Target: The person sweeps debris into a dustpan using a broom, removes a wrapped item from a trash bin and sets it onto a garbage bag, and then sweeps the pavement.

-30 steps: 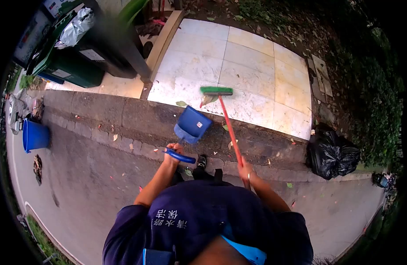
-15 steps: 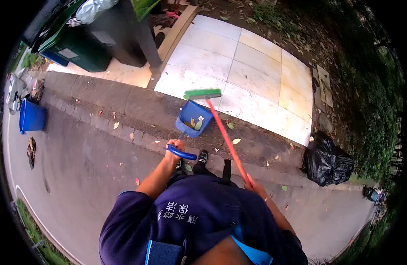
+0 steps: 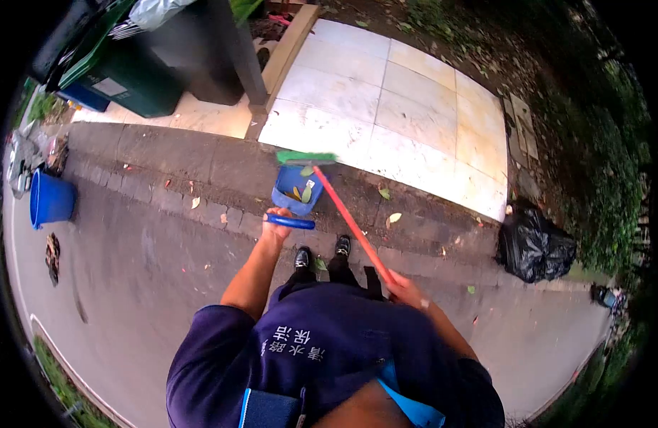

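My left hand (image 3: 277, 224) is closed round the handle of the blue dustpan (image 3: 282, 203), just below the blue curved grip (image 3: 290, 222). Several green and yellow leaves (image 3: 305, 194) lie in the pan, which is on the dark kerb strip. In my right hand (image 3: 406, 291) is the red pole of a broom (image 3: 349, 221), slanting up to the left. Its green head (image 3: 305, 158) is over the far edge of the dustpan, slightly blurred, with a leaf close beneath it.
Pale tiles (image 3: 386, 107) lie beyond the kerb. Wheeled bins (image 3: 140, 78) stand at upper left, a blue bucket (image 3: 52, 200) at far left. A black bag (image 3: 534, 246) sits at right. Loose leaves (image 3: 394, 218) dot the kerb, and my shoes (image 3: 342, 246) are below the dustpan.
The broom head has moved left and down from the tile edge to the dustpan. Leaves now show in the pan, which looked empty a second ago. Both hands keep their holds.
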### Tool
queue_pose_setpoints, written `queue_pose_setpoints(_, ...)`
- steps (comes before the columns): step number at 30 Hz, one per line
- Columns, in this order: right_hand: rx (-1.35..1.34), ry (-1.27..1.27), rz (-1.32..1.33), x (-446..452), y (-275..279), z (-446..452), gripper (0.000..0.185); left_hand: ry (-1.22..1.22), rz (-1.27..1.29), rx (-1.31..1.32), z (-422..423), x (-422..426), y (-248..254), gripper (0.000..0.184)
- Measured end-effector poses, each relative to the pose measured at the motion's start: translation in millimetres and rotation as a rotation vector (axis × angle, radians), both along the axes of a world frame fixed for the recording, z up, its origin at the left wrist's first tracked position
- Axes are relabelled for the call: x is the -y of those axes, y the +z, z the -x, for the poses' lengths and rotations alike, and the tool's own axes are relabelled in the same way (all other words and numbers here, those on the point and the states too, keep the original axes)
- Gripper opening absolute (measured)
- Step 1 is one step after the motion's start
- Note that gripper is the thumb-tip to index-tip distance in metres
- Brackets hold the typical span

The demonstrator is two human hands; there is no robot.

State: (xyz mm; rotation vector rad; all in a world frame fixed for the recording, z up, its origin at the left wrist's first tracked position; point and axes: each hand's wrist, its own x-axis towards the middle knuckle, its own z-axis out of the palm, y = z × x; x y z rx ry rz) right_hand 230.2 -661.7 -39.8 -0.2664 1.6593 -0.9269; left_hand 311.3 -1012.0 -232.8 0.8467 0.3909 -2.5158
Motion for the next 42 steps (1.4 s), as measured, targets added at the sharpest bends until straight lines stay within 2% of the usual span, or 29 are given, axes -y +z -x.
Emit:
queue_pose_setpoints(2, 0.047, -0.071, 0.078, -33.8, 30.0, -21.3, 0.040, -0.035, -0.023, 0.017, 2.7, 11.5, 20.5, 0.016)
queue_pose_setpoints(5, -0.027, -0.270, 0.032, -49.5, 55.9, -67.9, 0.039, -0.061, -0.124, -0.035, -6.5, 22.3, 1.7, 0.013)
queue_pose_setpoints(6, -0.052, -0.342, 0.018, -51.4, 60.3, -79.0, 0.039, -0.099, -0.127, -0.035, -7.5, 17.1, 10.6, 0.013)
queue_pose_setpoints(8, 0.016, -0.541, -0.049, -49.0, 64.6, -90.2, 0.035, -0.327, -0.080, -0.109, -18.0, 3.7, 28.6, 0.012)
queue_pose_setpoints(10, -0.010, -0.606, -0.108, -44.7, 57.9, -91.3, 0.033, -0.396, -0.049, -0.044, -25.5, -8.9, 21.0, 0.013)
queue_pose_setpoints(12, -0.031, -0.663, -0.163, -45.5, 42.4, -89.8, 0.031, -0.478, -0.087, -0.059, -31.5, -19.1, 33.7, 0.013)
queue_pose_setpoints(14, 0.052, -0.860, -0.103, -53.5, 17.2, -84.6, 0.022, -0.644, -0.025, -0.128, -31.6, -26.3, 31.3, 0.013)
queue_pose_setpoints(15, -0.035, -0.779, -0.132, -57.8, 5.1, -82.2, 0.015, -0.599, -0.019, 0.025, -24.4, -35.2, 43.2, 0.013)
queue_pose_setpoints(19, 0.079, -0.830, -0.181, -76.2, -48.3, -88.8, 0.018, -0.705, -0.164, -0.143, 0.5, -53.1, 18.4, 0.016)
queue_pose_setpoints(20, 0.084, -0.845, -0.174, -79.7, -46.6, -97.4, 0.018, -0.720, -0.159, -0.139, 9.0, -61.2, 13.9, 0.016)
queue_pose_setpoints(22, 0.123, -0.753, -0.072, -85.2, -29.9, -116.4, 0.018, -0.575, -0.039, 0.036, 28.3, -76.0, 5.8, 0.019)
queue_pose_setpoints(23, 0.054, -0.684, -0.070, -89.2, -10.4, -119.4, 0.028, -0.633, 0.016, 0.048, 35.6, -81.8, -0.9, 0.020)
queue_pose_setpoints(27, 0.068, -0.582, 0.032, -149.1, 12.6, -154.7, 0.039, -0.684, 0.118, 0.061, 57.7, -95.0, 13.8, 0.020)
queue_pose_setpoints(29, 0.181, -0.706, 0.200, -166.5, 17.7, -177.2, 0.046, -0.708, 0.143, 0.066, 59.5, -95.0, 21.9, 0.019)
queue_pose_setpoints(33, 0.247, -0.789, 0.214, -189.8, 38.6, -186.2, 0.044, -0.769, 0.143, 0.062, 40.8, -96.4, 27.5, 0.018)
queue_pose_setpoints(34, 0.152, -0.810, 0.112, -196.3, 37.6, -185.6, 0.045, -0.758, 0.090, 0.034, 33.2, -97.7, 24.2, 0.018)
queue_pose_setpoints(35, 0.057, -0.830, 0.011, -201.5, 37.3, -183.9, 0.047, -0.675, -0.119, -0.057, 27.7, -101.4, 21.9, 0.016)
queue_pose_setpoints(38, 0.018, -0.860, -0.042, -208.0, 33.1, -165.6, 0.051, -0.770, -0.034, 0.018, 11.9, -122.1, 18.8, 0.016)
queue_pose_setpoints(39, 0.181, -1.046, 0.063, -214.0, 13.0, -166.8, 0.053, -0.796, -0.127, 0.012, 12.2, -127.5, 17.4, 0.015)
queue_pose_setpoints(42, 0.268, -1.135, 0.075, -222.3, -15.9, -163.5, 0.052, -0.812, -0.135, -0.032, 15.5, -147.1, 10.3, 0.016)
